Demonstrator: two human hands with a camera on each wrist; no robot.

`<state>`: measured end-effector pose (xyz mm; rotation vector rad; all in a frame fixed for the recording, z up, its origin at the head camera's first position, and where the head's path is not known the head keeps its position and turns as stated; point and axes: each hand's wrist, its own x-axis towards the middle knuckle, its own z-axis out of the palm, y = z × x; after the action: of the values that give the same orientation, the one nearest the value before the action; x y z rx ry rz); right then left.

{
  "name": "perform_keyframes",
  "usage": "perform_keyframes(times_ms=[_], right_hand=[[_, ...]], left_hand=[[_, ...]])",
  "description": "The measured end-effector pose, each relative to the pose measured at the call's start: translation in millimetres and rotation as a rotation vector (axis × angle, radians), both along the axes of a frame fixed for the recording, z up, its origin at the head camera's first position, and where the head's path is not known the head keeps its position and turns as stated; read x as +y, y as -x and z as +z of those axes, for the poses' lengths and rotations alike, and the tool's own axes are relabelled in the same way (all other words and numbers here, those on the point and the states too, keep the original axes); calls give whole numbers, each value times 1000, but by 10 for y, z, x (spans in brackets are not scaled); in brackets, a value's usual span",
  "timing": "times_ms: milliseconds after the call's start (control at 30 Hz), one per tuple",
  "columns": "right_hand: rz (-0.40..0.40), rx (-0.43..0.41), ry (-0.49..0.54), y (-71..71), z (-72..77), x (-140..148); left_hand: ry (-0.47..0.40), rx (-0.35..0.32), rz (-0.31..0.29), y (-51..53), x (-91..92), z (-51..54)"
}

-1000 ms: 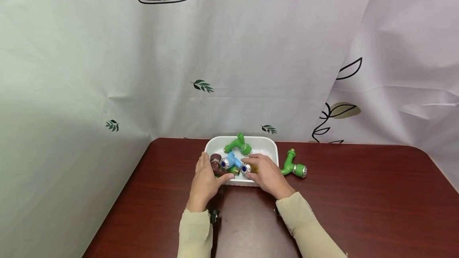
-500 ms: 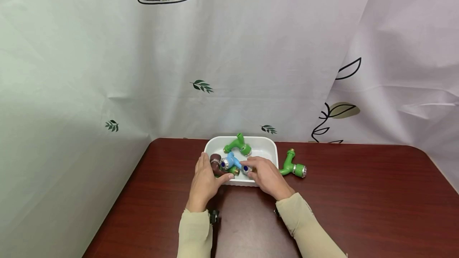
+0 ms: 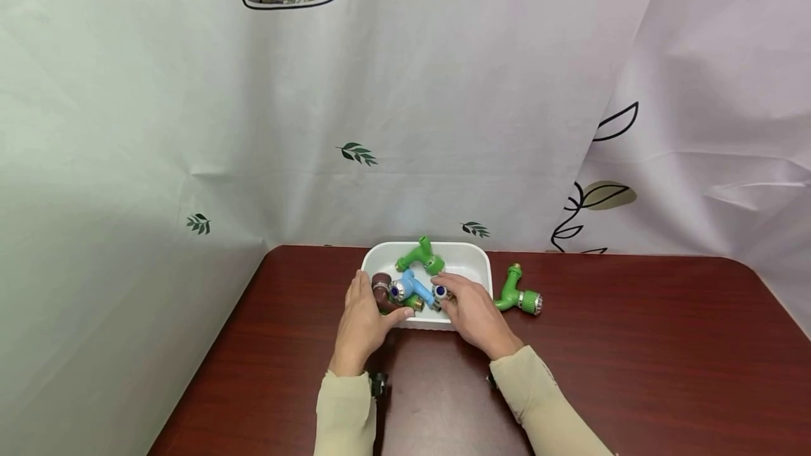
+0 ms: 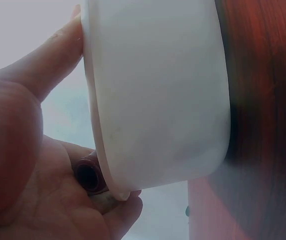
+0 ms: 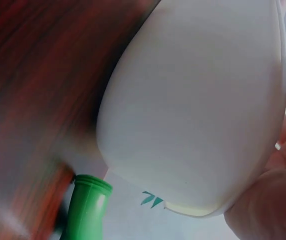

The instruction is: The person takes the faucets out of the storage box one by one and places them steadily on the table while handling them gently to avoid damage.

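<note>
In the head view a white tray holds several taps. My left hand rests on its front left corner, fingers extended along the left rim and thumb across the front rim. A brown tap lies beside that palm. My right hand pinches the silver, blue-centred knob of a tap between thumb and fingers; its body is hidden by the hand. Beside it lies a blue tap, over a mostly covered green tap with a brass end. Another green tap leans at the tray's back.
A further green tap lies on the table just right of the tray, close to my right hand. The dark red table ends at a white patterned curtain behind the tray.
My right hand and the silver-knobbed tap have shifted slightly up and right, uncovering the blue tap's silver end. My left hand and the tray have stayed in place.
</note>
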<state>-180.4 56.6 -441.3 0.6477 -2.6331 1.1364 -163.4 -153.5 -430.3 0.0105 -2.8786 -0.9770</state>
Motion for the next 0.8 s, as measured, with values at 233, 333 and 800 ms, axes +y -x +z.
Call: perform_keyframes(times_ms=[233, 333, 800], right_hand=[[-59, 22, 38, -17, -3, 1], [-76, 26, 55, -29, -8, 8], [-119, 80, 73, -73, -18, 56]], left_hand=[[-11, -2, 1, -6, 1, 2], [-13, -4, 0, -9, 3, 3], [-9, -9, 8, -12, 7, 15]])
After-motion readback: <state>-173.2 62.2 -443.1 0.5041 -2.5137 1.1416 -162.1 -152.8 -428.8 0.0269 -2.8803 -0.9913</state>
